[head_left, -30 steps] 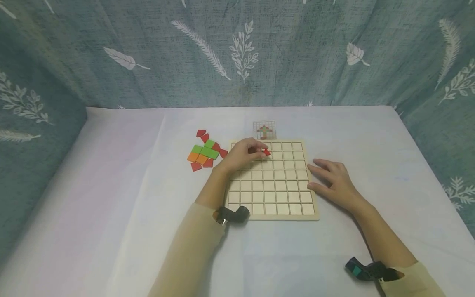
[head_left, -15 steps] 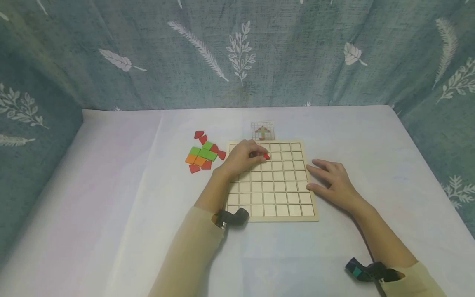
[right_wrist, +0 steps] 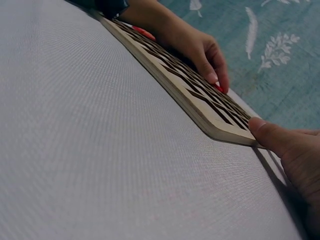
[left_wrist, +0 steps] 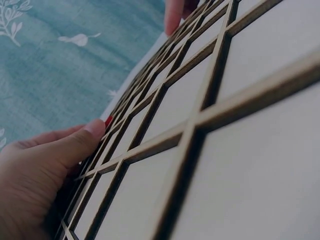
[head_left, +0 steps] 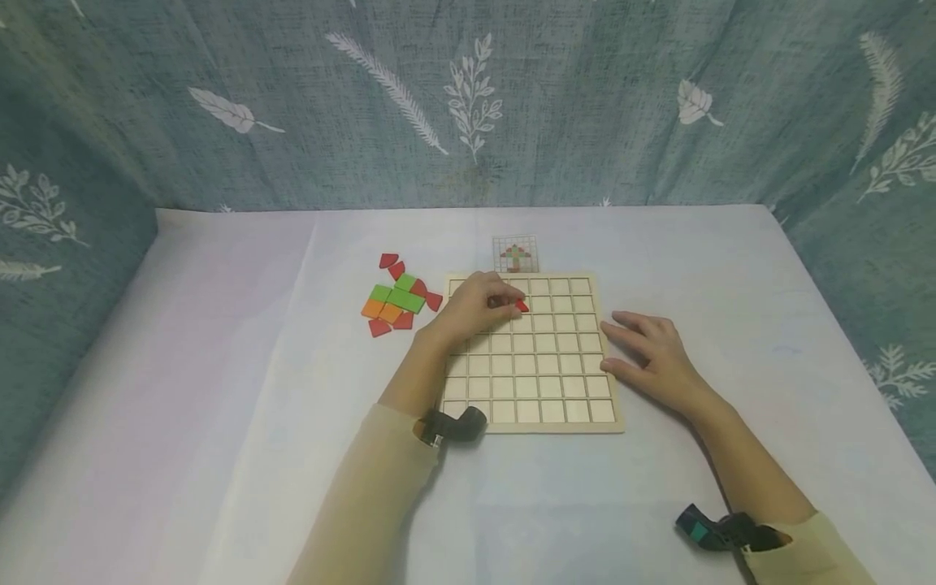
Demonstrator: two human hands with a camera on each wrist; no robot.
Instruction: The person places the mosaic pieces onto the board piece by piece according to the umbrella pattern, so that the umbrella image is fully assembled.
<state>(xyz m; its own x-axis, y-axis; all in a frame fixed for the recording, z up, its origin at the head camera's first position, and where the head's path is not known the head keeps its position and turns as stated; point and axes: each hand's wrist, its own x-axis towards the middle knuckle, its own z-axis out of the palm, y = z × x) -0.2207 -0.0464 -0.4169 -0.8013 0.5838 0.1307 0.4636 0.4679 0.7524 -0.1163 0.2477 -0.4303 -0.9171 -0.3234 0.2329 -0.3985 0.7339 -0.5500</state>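
Observation:
My left hand (head_left: 474, 310) reaches over the far part of the wooden grid board (head_left: 550, 366). Between thumb and fingers it pinches a small red piece (head_left: 522, 306), down at a square in one of the far rows. The left wrist view shows the thumb (left_wrist: 94, 129) against this red piece (left_wrist: 108, 120), mostly covered by the hand. At the board's right edge rests my right hand (head_left: 656, 361), fingers spread and loosely bent. Its thumb (right_wrist: 260, 127) touches the board's rim in the right wrist view.
Left of the board lies a loose cluster of flat pieces: green (head_left: 406, 300), orange (head_left: 391, 313) and red (head_left: 379, 327). A small card (head_left: 515, 254) with a coloured grid picture lies behind the board. A patterned curtain (head_left: 409, 146) hangs beyond the white tabletop (head_left: 241, 366).
My left hand has brought the red piece slightly nearer to me over the board, still pinching it. The right hand stays at the board's edge. The head view has shifted a little.

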